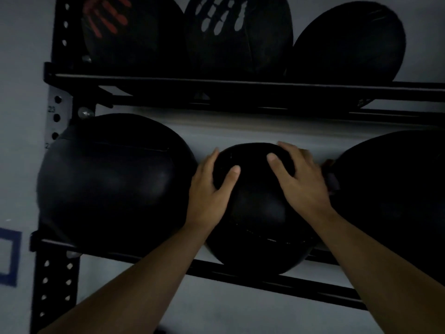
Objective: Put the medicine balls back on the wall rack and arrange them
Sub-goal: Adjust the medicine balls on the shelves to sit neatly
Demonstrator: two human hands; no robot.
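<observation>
Both hands, left hand [212, 189] and right hand [298, 182], lie spread on the small ball [257, 213], which sits on the rack's lower rail [265, 280] between two bigger balls, directly ahead, equally near each hand

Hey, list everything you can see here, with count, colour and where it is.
upper-shelf medicine balls: three, black, one with red hand print, one with white, top row.
lower-shelf medicine balls: three, black, large one left, smaller one centre, one cut off at right.
wall rack: one, black metal, perforated upright at left.
wall: grey-white, behind rack.
blue tape outline: one, lower left wall.
left hand: on centre ball's left side.
right hand: on its upper right.
</observation>
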